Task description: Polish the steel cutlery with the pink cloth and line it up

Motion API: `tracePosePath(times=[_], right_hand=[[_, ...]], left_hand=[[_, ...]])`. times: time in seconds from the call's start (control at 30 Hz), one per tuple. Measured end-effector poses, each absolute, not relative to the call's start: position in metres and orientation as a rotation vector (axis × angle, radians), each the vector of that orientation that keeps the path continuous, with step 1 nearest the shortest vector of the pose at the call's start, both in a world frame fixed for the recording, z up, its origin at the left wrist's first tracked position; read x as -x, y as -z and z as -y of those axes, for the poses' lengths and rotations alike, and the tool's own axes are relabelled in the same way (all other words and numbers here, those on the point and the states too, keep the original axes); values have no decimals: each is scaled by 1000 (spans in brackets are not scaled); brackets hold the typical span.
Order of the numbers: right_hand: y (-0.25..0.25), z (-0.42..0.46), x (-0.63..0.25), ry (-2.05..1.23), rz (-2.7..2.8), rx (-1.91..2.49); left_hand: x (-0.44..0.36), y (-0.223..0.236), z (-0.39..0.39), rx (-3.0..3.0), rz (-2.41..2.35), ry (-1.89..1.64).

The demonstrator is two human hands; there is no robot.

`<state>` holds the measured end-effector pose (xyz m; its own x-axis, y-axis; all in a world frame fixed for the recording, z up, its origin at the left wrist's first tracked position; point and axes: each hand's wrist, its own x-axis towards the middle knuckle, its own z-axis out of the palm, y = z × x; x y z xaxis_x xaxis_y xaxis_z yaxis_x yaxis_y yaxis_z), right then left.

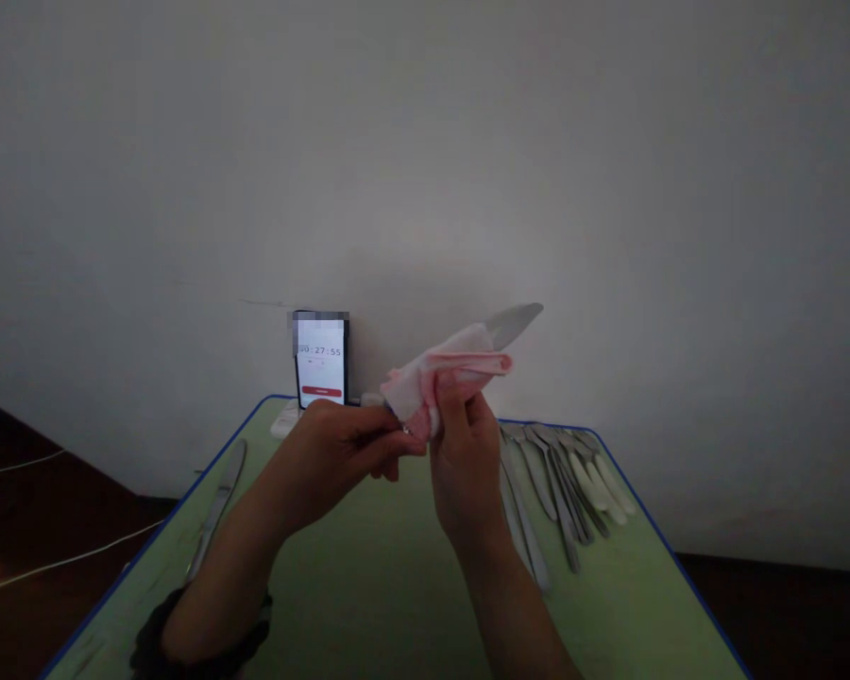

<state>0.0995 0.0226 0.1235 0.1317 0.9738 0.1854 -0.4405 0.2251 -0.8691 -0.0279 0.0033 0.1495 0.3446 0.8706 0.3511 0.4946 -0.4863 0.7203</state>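
Observation:
A table knife [516,325] is held up above the table, its broad silver blade pointing up and to the right. A pink and white cloth [446,364] is folded around its middle. My right hand [464,453] grips the cloth around the knife, thumb on top. My left hand [347,444] is closed at the lower left end of the knife, where its fingers also touch the cloth's edge; the handle is mostly hidden there.
Another table knife [216,510] lies at the left of the green table [368,586]. Several forks, spoons and other cutlery [567,472] lie on the right. A phone [321,364] showing a timer stands at the back against the wall [425,142].

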Motion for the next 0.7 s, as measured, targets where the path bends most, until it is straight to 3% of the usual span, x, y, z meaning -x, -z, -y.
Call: tracePosePath(times=[0.7], right_hand=[[-132,-31,-119,-1149,815,718]], left_hand=[[29,-154,0,-2113,-1126,-642]])
